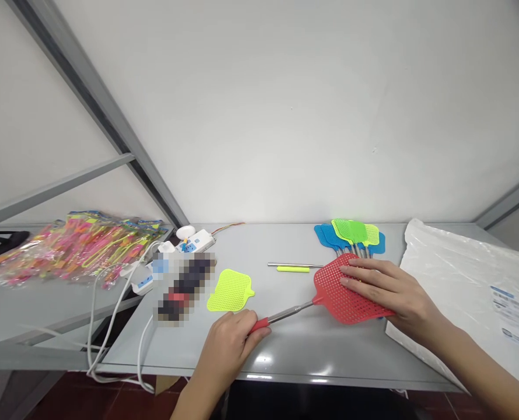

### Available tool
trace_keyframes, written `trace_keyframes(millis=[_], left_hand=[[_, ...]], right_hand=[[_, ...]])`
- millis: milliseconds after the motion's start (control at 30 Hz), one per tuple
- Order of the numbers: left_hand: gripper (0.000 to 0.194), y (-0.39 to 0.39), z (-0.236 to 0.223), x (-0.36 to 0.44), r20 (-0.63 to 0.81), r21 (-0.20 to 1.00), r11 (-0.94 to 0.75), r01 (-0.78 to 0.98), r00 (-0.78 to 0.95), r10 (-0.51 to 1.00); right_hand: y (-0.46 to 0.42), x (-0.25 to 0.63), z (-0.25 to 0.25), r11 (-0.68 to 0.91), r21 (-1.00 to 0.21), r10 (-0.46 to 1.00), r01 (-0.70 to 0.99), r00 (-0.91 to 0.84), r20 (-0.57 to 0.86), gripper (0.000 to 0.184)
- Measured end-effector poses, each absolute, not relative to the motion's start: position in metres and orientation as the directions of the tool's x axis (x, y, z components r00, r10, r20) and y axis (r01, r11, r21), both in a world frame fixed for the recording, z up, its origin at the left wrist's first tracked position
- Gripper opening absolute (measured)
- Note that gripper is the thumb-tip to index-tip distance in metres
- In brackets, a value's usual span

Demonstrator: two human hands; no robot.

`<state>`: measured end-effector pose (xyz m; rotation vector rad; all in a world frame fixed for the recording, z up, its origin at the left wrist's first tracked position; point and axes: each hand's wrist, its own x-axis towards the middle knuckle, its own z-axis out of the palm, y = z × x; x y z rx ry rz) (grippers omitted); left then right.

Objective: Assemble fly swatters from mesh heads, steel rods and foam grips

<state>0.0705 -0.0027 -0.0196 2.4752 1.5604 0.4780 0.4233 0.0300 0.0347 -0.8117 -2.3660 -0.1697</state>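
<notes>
A red fly swatter (340,294) lies across the grey table (286,350), its metal rod running down to a red grip. My left hand (228,344) is closed round that grip. My right hand (384,289) rests flat on the red mesh head, fingers stretched out. Just behind it lies a pile of assembled blue and green swatters (351,233). A loose yellow-green swatter head (230,290) lies left of the rod. A bare metal rod with a yellow-green grip (292,267) lies farther back.
A white plastic bag (465,280) with a label covers the table's right end. White power strips (189,242) and cables trail off the left edge. A heap of colourful packaged items (76,245) sits on the neighbouring table. A blurred dark object (183,286) lies near the yellow-green swatter head.
</notes>
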Motion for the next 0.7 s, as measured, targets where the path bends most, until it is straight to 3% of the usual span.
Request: trace_keyframes(millis=[167, 433, 567, 700], left_hand=[[0.038, 0.001, -0.012, 0.078, 0.107, 0.395, -0.410, 0.822, 0.402, 0.909], [0.042, 0.002, 0.020, 0.088, -0.231, 0.642, -0.227, 0.733, 0.467, 0.854], [0.043, 0.001, 0.018, 0.087, -0.260, 0.721, -0.159, 0.674, 0.476, 0.840], [0.043, -0.001, 0.017, 0.085, -0.236, 0.718, -0.172, 0.674, 0.469, 0.851]], right_hand=[[0.028, 0.433, 0.029, 0.788, -0.094, 0.533, 0.609, -0.597, 0.599, 0.048], [0.022, 0.445, 0.035, 0.821, -0.087, 0.515, 0.564, -0.668, 0.537, 0.049], [0.019, 0.443, 0.037, 0.813, -0.093, 0.528, 0.575, -0.659, 0.535, 0.049], [0.018, 0.442, 0.034, 0.813, -0.078, 0.519, 0.578, -0.656, 0.548, 0.051]])
